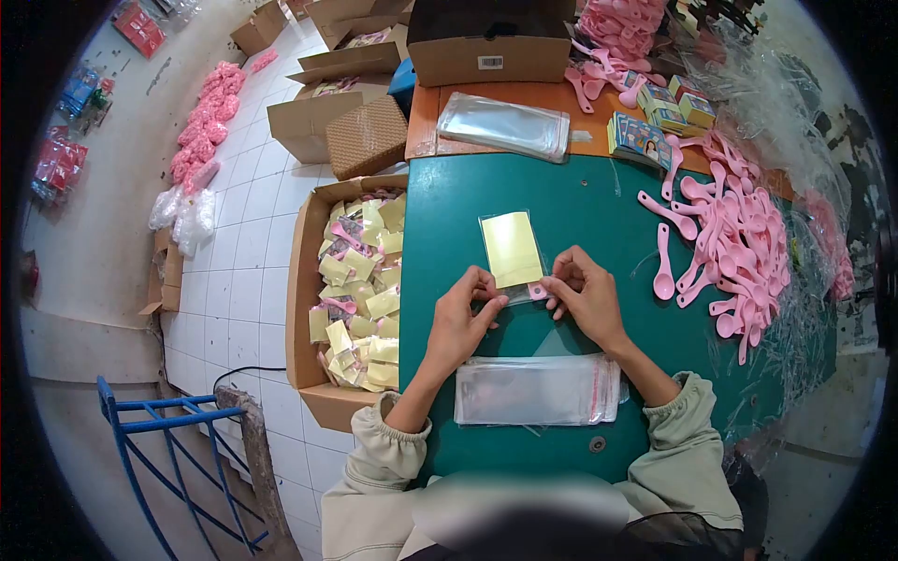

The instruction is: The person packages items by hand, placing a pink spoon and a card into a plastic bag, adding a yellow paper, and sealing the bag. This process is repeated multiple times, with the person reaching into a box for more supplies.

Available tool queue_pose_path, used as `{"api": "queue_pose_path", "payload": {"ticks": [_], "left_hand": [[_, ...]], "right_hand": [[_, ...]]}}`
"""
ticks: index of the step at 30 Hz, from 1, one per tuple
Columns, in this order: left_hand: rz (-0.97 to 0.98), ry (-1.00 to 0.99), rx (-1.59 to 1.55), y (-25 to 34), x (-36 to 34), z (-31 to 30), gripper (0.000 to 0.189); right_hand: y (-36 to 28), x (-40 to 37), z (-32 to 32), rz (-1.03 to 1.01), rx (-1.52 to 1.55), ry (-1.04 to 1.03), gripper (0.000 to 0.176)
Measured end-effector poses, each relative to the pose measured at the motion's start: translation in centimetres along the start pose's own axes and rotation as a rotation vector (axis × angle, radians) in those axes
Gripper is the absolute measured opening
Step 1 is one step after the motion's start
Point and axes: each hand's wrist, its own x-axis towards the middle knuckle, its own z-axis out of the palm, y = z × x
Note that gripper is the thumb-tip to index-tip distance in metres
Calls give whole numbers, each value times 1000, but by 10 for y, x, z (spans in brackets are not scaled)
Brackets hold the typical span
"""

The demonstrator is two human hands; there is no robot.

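Observation:
A clear plastic bag (pixel 483 227) lies on the green tabletop in front of me with a yellow card (pixel 513 251) inside it. A bit of pink (pixel 537 291), probably a spoon end, shows at the card's lower edge; the rest is hidden. My left hand (pixel 465 313) is closed in a pinch on the bag's lower left corner. On the lower right, my right hand (pixel 586 294) pinches the same end of the bag. Just below both hands rests a stack of empty clear bags (pixel 533 391).
Pink spoons (pixel 730 243) are heaped at the right. Booklets (pixel 641 140) and another bag stack (pixel 505 126) lie at the back. Left of the table stands a cardboard box (pixel 316 280) of filled packets (pixel 360 299). A blue metal frame (pixel 168 421) stands at lower left.

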Motion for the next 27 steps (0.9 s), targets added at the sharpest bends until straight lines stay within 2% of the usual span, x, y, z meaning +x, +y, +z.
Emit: {"api": "queue_pose_path", "payload": {"ticks": [4, 7, 9, 11, 13, 15, 16, 17, 18, 19, 21, 22, 24, 25, 27], "left_hand": [[22, -4, -60, -1, -1, 1, 19], [3, 8, -80, 7, -6, -5, 30], [-49, -8, -170, 4, -14, -28, 38], [-87, 87, -91, 10, -33, -60, 44], [-35, 215, -79, -5, -50, -98, 44], [-64, 293, -40, -25, -65, -135, 41], [-90, 334, 33, -33, -70, -153, 40], [-115, 374, 107, -41, -74, -165, 39], [-73, 505, 266, -42, -74, -164, 37], [12, 535, 498, -41, -74, -164, 36], [188, 585, 957, -32, -65, -154, 35], [139, 503, 619, -21, -54, -135, 32], [223, 252, 522, 16, -32, -76, 28], [323, 266, 653, 31, -28, -38, 22], [347, 120, 741, 37, -20, 20, 28]], "right_hand": [[-2, -1, 1, -1, 33, -30, 20], [-7, 1, -11, -2, -100, -62, 26], [-13, 11, -39, -206, -420, 56, 26], [-16, 20, -75, -337, -686, 247, 29], [-9, 21, -106, -270, -1064, 401, 31], [0, 21, -123, -134, -1171, 385, 34], [5, 23, -128, -67, -1222, 377, 36], [12, 26, -133, -105, -1190, 361, 37], [18, 30, -135, -143, -1159, 347, 38], [22, 32, -136, -180, -1127, 334, 39], [25, 32, -139, -265, -1080, 304, 36], [24, 32, -139, -308, -1060, 286, 34], [13, 29, -137, -284, -968, 217, 29], [5, 27, -136, -274, -923, 182, 27], [-19, 21, -128, -232, -782, 186, 22]]}}
